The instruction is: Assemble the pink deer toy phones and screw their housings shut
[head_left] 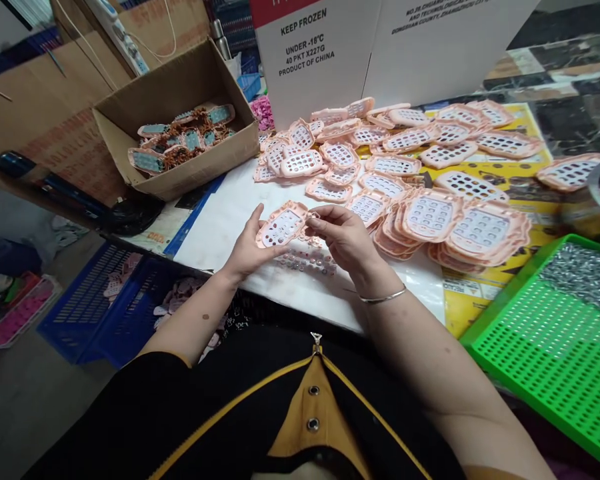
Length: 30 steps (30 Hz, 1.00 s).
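Left hand (pixel 246 251) holds a pink cover (pixel 281 228), which I see between both hands. Right hand (pixel 349 239) pinches narrow at its end; I cannot tell on what. Small pieces (pixel 307 262) lie beneath the hands, stacked covers (pixel 433 215) right of the right hand, a cardboard box (pixel 205 170) beyond the left.

Piled pink panels (pixel 433 212), a green parts tray (pixel 555 353) and crates (pixel 77 300) show a workshop.

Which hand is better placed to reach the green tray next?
Probably the right hand: it is nearer the green tray, while the left hand supports the pink panel.
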### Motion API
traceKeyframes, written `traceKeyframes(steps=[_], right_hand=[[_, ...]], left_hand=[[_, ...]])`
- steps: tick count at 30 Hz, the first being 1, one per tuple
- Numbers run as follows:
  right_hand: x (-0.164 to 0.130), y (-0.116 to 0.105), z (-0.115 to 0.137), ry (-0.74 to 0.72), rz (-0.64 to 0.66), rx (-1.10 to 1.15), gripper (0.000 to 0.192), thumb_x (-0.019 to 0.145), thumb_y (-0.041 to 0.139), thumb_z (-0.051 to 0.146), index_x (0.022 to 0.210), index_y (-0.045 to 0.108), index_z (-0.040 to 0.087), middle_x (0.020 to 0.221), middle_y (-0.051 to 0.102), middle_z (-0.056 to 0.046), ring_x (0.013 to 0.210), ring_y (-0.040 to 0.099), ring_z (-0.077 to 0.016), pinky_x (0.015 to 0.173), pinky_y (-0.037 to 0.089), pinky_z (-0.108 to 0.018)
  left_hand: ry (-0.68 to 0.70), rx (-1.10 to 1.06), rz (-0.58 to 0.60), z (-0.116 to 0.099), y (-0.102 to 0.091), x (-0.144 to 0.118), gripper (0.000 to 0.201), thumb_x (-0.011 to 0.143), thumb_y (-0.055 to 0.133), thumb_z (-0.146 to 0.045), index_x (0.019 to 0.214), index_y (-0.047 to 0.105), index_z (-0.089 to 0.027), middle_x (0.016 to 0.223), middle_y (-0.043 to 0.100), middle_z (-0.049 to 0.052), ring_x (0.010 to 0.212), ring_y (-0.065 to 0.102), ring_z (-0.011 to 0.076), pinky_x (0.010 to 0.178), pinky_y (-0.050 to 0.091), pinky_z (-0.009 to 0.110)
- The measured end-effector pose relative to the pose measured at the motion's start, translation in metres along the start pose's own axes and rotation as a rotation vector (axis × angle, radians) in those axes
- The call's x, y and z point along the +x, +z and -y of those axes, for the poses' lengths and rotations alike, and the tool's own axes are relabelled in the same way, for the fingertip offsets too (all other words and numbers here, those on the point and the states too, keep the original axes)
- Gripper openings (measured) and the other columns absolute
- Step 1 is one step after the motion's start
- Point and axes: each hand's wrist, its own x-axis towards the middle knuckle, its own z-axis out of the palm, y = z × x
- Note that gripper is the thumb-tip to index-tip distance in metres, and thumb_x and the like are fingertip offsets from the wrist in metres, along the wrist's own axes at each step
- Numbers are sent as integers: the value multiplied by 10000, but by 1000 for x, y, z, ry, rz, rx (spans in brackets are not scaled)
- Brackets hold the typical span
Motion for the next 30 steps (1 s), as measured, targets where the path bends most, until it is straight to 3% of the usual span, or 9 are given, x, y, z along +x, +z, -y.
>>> traceKeyframes(steps=[4,7,9,12,17,21,25,27,30], right_hand=[[0,1,-2,11,20,-18,425,447,972,430,705,721,203,673,702,31,628,617,-99,651,521,-274],[0,4,-6,4,34,-25,460,424,969,463,702,715,200,660,703,33,616,618,-102,648,526,-284],[0,6,-9,-17,27,-42,461,426,961,475,704,722,198,626,688,38,588,605,-103,623,522,-287],[-2,9,-11,-16,-9,-84,450,436,950,477,710,739,188,633,692,27,581,598,-106,576,502,-277],[-4,8,-13,-10,3,-181,411,567,880,518,790,771,191,745,738,-22,624,618,-144,538,493,-296],[-9,6,-17,-422,76,-566,150,824,725,352,862,790,223,827,756,-45,764,673,-174,723,542,-351],[-17,11,-28,-908,204,-992,182,935,594,221,908,774,233,845,752,-49,792,646,-180,763,519,-348],[-20,13,-32,-1040,223,-1126,220,955,563,185,872,759,239,810,746,-33,771,610,-175,790,507,-340],[-24,16,-33,-1084,270,-1262,257,974,518,150,891,743,242,831,746,-23,817,589,-179,877,477,-342]], left_hand=[[-143,-361,59,-4,14,-9,721,592,897,-311,1236,608,-164,1106,730,106,1040,697,265,949,528,403],[-296,-488,143,-6,21,-15,478,614,869,-247,1033,672,-131,928,764,100,855,733,256,853,564,414],[-344,-557,241,-9,25,-17,495,619,875,-268,1053,679,-135,937,766,101,867,740,266,853,573,419],[-358,-658,391,-15,30,-19,601,641,871,-497,1099,675,-160,980,763,114,912,744,314,831,593,465],[-378,-758,340,-20,33,-14,756,793,513,-831,1130,654,-168,975,750,126,810,744,289,687,611,434],[-382,-831,187,-19,32,-9,908,816,239,-902,1083,666,-147,864,730,124,759,732,262,649,606,400],[-375,-940,87,-24,34,-8,953,808,191,-915,1099,666,-142,889,727,124,917,731,277,774,613,403],[-388,-956,58,-27,36,-8,957,810,187,-915,1131,658,-147,878,726,112,960,726,277,812,609,395],[-380,-915,-9,-29,39,-6,928,851,157,-879,1152,647,-150,871,725,110,999,721,275,852,598,386]])
